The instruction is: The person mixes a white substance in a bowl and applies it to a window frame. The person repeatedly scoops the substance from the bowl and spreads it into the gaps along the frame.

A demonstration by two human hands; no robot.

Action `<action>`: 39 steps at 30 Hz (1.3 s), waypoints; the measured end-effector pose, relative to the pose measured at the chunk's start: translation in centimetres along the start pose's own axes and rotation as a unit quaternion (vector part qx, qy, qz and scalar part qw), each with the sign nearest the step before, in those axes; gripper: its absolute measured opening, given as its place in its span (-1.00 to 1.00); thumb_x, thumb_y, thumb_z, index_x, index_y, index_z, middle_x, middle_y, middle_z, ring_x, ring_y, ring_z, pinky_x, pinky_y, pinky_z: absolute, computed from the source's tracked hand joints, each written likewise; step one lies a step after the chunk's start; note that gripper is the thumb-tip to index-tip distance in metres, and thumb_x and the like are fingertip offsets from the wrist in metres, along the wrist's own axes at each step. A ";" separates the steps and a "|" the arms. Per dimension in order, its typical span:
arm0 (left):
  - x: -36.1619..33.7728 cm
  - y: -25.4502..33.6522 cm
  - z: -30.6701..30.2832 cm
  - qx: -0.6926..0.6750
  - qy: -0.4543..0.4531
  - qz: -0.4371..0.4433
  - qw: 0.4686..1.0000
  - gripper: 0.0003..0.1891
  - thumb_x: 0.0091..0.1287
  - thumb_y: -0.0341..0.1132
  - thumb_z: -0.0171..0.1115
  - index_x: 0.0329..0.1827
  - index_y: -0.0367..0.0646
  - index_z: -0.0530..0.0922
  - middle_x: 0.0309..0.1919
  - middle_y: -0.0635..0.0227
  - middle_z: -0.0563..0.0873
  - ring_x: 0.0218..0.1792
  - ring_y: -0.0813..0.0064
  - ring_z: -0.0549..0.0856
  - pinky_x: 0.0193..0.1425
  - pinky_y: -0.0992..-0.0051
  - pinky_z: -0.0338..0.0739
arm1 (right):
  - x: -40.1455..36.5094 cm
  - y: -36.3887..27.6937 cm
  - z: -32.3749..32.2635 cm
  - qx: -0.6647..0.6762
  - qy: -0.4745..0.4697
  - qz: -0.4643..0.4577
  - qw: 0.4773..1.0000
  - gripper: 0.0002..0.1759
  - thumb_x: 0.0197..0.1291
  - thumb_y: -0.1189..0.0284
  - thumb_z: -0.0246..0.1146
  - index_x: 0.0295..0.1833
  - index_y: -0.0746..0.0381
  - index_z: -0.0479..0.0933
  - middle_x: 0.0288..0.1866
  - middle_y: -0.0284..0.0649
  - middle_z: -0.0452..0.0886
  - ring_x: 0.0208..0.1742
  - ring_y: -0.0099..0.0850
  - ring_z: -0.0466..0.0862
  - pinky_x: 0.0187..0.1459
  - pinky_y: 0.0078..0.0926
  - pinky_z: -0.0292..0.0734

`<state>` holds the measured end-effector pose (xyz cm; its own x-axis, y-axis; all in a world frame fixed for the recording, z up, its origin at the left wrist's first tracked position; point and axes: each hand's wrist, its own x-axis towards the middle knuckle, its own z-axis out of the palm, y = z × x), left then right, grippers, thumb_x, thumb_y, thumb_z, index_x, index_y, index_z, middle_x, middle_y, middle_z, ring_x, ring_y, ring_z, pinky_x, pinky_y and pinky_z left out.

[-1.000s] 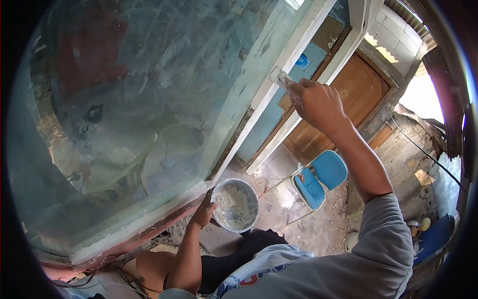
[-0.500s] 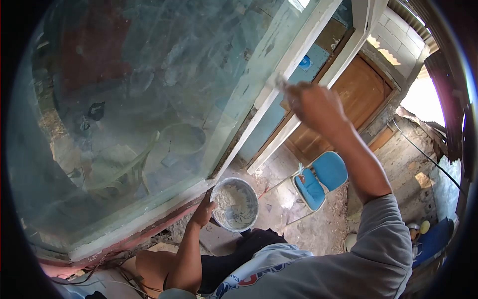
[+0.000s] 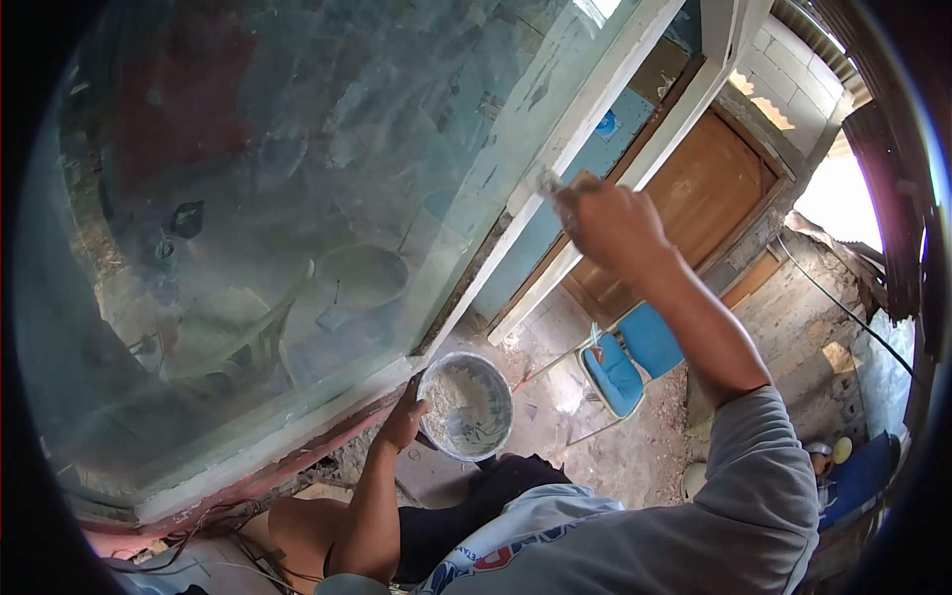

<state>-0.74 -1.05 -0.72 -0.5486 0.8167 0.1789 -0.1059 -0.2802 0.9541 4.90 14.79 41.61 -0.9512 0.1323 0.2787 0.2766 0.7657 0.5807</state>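
My right hand [image 3: 610, 226] is raised and gripped around a small putty knife [image 3: 551, 182], whose blade rests against the white window frame [image 3: 585, 119] beside a large glass pane [image 3: 288, 198]. Lower down, my left hand [image 3: 403, 421] holds the rim of a round bowl [image 3: 466, 407] filled with whitish putty, close to the frame's bottom corner. My grey sleeve covers the right upper arm.
A blue folding chair [image 3: 630, 357] stands on the dirt floor below my right arm. A brown wooden door [image 3: 694, 198] is behind it. Brick wall and cable run at the right. Wires lie by the reddish base under the window.
My right hand has slid down the white frame with the putty knife, by a hand's width. The left hand and bowl have stayed in place.
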 end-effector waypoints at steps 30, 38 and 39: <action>-0.7 -0.8 -0.3 -0.002 0.009 -0.017 1.000 -0.20 0.27 -0.37 0.03 0.62 -0.32 0.07 0.59 0.07 0.19 0.64 0.24 0.06 0.67 0.35 -0.11 | -1.0 9.8 5.6 0.026 0.269 -0.121 0.955 -0.47 0.05 0.45 0.43 0.20 -0.07 0.61 -0.15 -0.38 0.65 -0.45 -0.26 0.71 -0.45 -0.27 0.66; -0.3 -0.3 0.0 -0.005 0.006 -0.029 1.000 -0.20 0.26 -0.36 0.04 0.62 -0.32 0.07 0.60 0.07 0.18 0.64 0.22 0.07 0.67 0.36 -0.11 | -1.3 5.4 1.0 -0.007 0.171 -0.025 0.985 -0.65 0.15 0.35 0.41 0.09 0.00 0.64 -0.16 -0.31 0.66 -0.37 -0.17 0.73 -0.36 -0.18 0.67; -0.3 -0.1 0.0 -0.005 0.006 -0.028 1.000 -0.20 0.26 -0.36 0.04 0.62 -0.32 0.07 0.60 0.07 0.18 0.64 0.22 0.07 0.67 0.36 -0.11 | -1.3 5.5 0.6 -0.007 0.172 -0.025 0.985 -0.65 0.15 0.35 0.41 0.09 0.00 0.64 -0.16 -0.31 0.66 -0.37 -0.17 0.73 -0.36 -0.18 0.67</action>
<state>-0.59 -1.29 -0.92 -0.5510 0.8254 0.1226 -0.1445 -0.2391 0.9602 7.59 19.19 43.91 -0.8621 -0.1275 0.4905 0.2353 0.7565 0.6102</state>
